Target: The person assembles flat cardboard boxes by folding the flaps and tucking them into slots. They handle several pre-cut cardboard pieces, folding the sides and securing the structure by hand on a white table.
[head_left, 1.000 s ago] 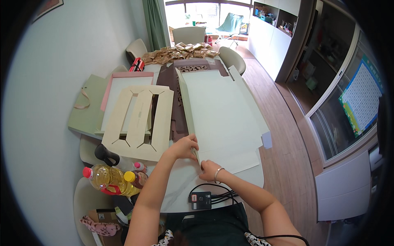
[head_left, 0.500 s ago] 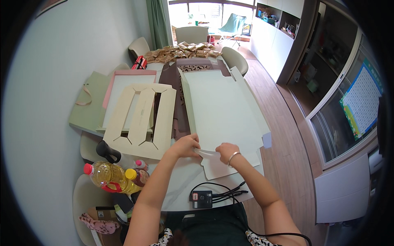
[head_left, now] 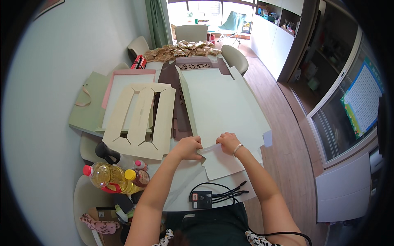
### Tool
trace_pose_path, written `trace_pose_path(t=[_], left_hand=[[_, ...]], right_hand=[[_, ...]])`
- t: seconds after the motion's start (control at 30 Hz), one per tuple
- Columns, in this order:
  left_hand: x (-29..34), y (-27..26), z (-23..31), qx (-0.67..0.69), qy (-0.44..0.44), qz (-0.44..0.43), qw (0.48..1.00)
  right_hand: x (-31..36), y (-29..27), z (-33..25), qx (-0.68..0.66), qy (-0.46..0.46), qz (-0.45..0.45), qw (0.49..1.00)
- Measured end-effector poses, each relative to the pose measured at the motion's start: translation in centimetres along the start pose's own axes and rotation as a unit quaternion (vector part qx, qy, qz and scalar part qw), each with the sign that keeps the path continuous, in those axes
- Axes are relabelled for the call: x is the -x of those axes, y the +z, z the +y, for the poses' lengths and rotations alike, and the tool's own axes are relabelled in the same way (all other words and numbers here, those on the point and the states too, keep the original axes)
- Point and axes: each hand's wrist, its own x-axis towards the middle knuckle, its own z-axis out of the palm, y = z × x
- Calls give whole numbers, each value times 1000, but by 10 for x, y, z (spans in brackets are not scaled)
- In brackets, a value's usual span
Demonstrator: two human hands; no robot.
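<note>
I have both hands at the near end of the white sheet (head_left: 230, 102), which lies on the tabletop (head_left: 176, 188) in front of my hands, with its greater part to the right of my left hand. Its long axis goes away from me, from my hands toward the window (head_left: 204, 9), so I touch only the near short end; the far end is well apart from my fingers. My left hand (head_left: 189, 148) is the nearer one to the left corner, and its fingers look clamped on this corner, where the raised side wall (head_left: 187, 104) of the sheet comes to my hand. My right hand (head_left: 229, 144) is at the fold farther right, with fingertips close together; if cardboard is pinched between them, I cannot tell. From this fold, the flap (head_left: 221, 165) of the sheet comes back toward my body, lying partly under my right wrist. The two hands are apart, with a short part of the fold between them. Just left of my left hand is the cream insert (head_left: 140, 119), and a brown box (head_left: 182, 130) is beyond this same hand. Behind both hands, toward my body, there is a black unit (head_left: 202, 199) with cables (head_left: 230, 192).
</note>
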Motion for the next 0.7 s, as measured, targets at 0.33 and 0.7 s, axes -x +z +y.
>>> trace_pose_path(t=[0.33,0.7], left_hand=[[-10,-1,3,-26,-6,-27,999],[-13,5,2,-33,-16,-27,999]], right_hand=[[32,9,-8,-25,-85,267,960],[104,28,-30,101,-269,256,923]])
